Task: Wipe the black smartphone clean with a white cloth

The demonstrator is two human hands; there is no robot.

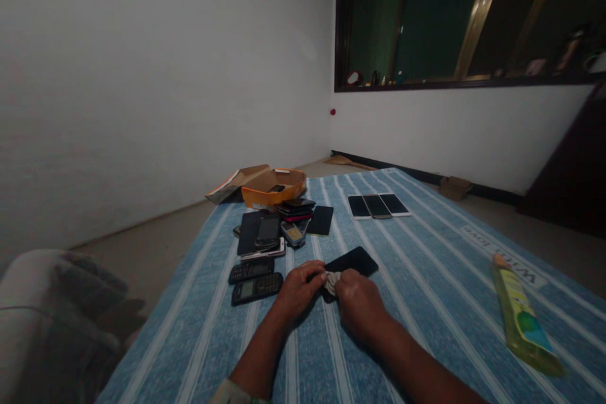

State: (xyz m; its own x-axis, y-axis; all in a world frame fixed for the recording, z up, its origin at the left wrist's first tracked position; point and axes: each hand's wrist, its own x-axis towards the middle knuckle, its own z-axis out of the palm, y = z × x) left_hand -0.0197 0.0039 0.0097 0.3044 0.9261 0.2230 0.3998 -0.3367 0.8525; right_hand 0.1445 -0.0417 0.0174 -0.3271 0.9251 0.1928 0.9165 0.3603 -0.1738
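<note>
My left hand [303, 288] and my right hand [360, 304] meet over the blue striped cloth, both closed. Between them is a crumpled pale rag [332, 280], pinched by the fingers of both. A small dark edge shows under the rag; what it belongs to is mostly hidden by my hands. Just beyond my knuckles lies a black smartphone [356, 261], its near side partly covered. Two keypad phones, a front one [257, 288] and one behind it [251, 270], lie left of my left hand.
Several stacked phones [269, 231] lie behind the keypad phones, near an open orange box [274, 196]. Three smartphones [377, 206] rest side by side farther back. A bottle of yellow-green liquid [525, 322] lies at right on the striped cloth [426, 328].
</note>
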